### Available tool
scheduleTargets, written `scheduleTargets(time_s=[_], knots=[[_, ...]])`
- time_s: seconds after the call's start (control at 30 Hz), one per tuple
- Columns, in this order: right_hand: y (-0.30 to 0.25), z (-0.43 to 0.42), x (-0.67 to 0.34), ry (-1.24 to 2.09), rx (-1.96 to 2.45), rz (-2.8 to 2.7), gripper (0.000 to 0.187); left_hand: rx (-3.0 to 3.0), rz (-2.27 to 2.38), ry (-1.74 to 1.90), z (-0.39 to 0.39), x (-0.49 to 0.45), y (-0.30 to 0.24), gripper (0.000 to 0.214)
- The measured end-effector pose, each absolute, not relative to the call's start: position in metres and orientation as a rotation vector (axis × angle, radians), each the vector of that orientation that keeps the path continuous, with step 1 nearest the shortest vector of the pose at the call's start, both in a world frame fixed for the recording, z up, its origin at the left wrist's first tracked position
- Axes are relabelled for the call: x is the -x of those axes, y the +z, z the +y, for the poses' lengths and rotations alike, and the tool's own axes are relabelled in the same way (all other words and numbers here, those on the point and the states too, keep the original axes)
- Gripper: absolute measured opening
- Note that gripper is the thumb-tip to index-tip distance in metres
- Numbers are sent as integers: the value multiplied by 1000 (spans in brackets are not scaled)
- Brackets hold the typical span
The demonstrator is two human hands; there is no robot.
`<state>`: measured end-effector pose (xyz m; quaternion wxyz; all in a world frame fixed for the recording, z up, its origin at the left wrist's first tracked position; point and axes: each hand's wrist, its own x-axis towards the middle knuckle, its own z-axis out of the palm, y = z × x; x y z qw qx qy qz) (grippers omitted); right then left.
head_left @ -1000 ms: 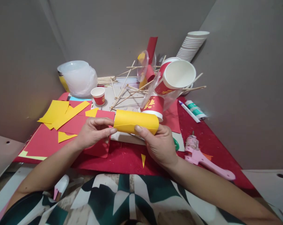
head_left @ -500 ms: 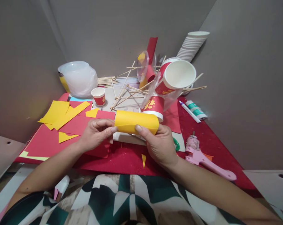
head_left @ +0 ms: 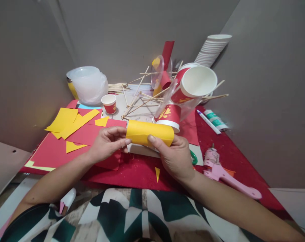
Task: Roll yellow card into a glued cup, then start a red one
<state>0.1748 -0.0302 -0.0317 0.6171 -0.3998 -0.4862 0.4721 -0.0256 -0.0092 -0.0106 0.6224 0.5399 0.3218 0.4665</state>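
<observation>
A yellow paper roll [head_left: 149,132] lies sideways in the air above the red table [head_left: 132,171]. My right hand [head_left: 176,156] wraps it from below, thumb pressed on its front. My left hand [head_left: 108,143] pinches the roll's left end with closed fingers. Under my hands lie a red paper sheet [head_left: 109,161] and a white board [head_left: 142,150].
Yellow paper pieces [head_left: 66,121] and red sheets cover the left of the table. A small red cup [head_left: 109,103], wooden sticks [head_left: 139,97], red-and-white cups [head_left: 190,87], a cup stack [head_left: 210,48], a plastic bag [head_left: 88,84], a glue tube [head_left: 215,120] and a pink glue gun [head_left: 223,171] lie around. Grey walls enclose the table.
The roll has turned slightly and tightened between my hands. The camera shifted a little, moving everything right and down. My hands keep their hold.
</observation>
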Motion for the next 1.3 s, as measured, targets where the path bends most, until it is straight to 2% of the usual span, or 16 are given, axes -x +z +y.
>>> scheduleTargets(time_s=[0.6,0.83,1.17,1.3], knots=[[-30,-32,-175,1049,971,-1121,18,-1155,813,1028,-10,24,-8,17],[-28,-33,-175,1062,913,-1251,18,-1204,813,1033,-10,26,-12,22],[-25,-33,-176,1099,1017,-1231,17,-1250,784,903,-6,30,-14,24],[-24,-33,-176,1097,1005,-1244,17,-1205,770,895,-5,33,-13,39]])
